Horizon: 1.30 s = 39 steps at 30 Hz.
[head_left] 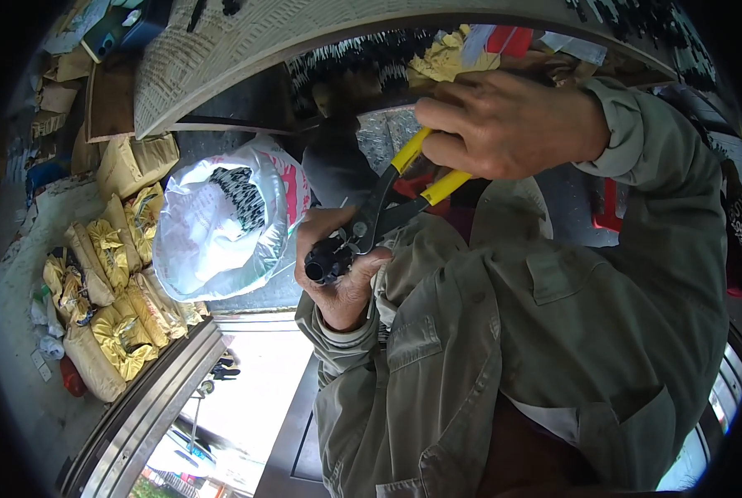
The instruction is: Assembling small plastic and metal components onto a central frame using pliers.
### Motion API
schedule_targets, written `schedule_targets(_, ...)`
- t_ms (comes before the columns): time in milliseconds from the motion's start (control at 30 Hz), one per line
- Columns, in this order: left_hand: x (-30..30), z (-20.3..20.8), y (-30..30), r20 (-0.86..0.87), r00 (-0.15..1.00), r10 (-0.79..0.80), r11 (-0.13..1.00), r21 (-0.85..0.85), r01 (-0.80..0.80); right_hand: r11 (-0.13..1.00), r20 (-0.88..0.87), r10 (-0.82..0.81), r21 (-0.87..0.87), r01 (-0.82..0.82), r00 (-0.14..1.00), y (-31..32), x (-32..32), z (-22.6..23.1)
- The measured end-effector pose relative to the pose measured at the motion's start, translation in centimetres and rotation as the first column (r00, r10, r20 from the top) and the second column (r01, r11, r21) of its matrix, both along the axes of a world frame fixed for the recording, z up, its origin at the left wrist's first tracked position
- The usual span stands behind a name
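Observation:
My right hand (pixel 508 124) is closed round the yellow-sleeved handles of a pair of black pliers (pixel 377 217). The handles stand apart in a V. Lower down, my left hand (pixel 346 295) grips a black, ribbed, round piece (pixel 328 261) at the jaws of the pliers; its exact kind does not show. The jaws meet this piece, partly covered by my fingers. Just left of my left hand stands an open white plastic sack (pixel 213 278) with red print. Inside lie white material and a bunch of thin black-and-white pieces (pixel 239 197).
A woven-surfaced board (pixel 196 75) spans the top, with dark thin pieces on and under it. Several yellow and tan paper-wrapped packages (pixel 122 290) lie at the left, near a cardboard box (pixel 136 164). A metal door track (pixel 151 407) runs along the lower left. Something red (pixel 608 207) stands at the right.

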State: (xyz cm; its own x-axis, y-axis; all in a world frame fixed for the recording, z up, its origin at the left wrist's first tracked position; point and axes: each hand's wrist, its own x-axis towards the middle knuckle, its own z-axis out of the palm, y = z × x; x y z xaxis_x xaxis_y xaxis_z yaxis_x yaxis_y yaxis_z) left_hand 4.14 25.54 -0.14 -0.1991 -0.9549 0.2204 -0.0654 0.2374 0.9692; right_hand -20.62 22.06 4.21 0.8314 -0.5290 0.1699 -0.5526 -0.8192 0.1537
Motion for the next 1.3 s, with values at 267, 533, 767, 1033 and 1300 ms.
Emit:
schedule_targets(267, -0.3, 0.4, -0.8, 0.039, 0.999, -0.014, 1.0, -0.02, 0.014, 0.992, -0.036, -0.032, -0.123, 0.027, 0.999, -0.4, -0.4, 0.6)
schedule_targets(533, -0.4, 0.3, -0.2, 0.05, 0.998, 0.032, 0.999, -0.006, -0.032, 0.983, -0.03, -0.041, -0.181, 0.035, 0.999, 0.1, -0.2, 1.5)
schedule_targets(767, 0.3, -0.2, -0.5, 0.061, 0.998, -0.001, 1.0, 0.01, 0.0, 0.993, 0.058, -0.07, -0.094, 0.076, 0.996, 0.5, 0.0, -0.1)
schedule_targets(1033, -0.3, 0.4, -0.8, 0.02, 1.0, 0.009, 0.999, 0.043, -0.009, 0.994, 0.078, -0.051, -0.09, 0.058, 0.996, -0.1, -0.3, -1.5)
schedule_targets(1300, -0.4, 0.2, -1.1, -0.005, 0.999, 0.035, 0.996, 0.085, -0.034, 0.789, 0.179, -0.124, 0.614, -0.012, 0.976, -0.7, -0.9, 0.5)
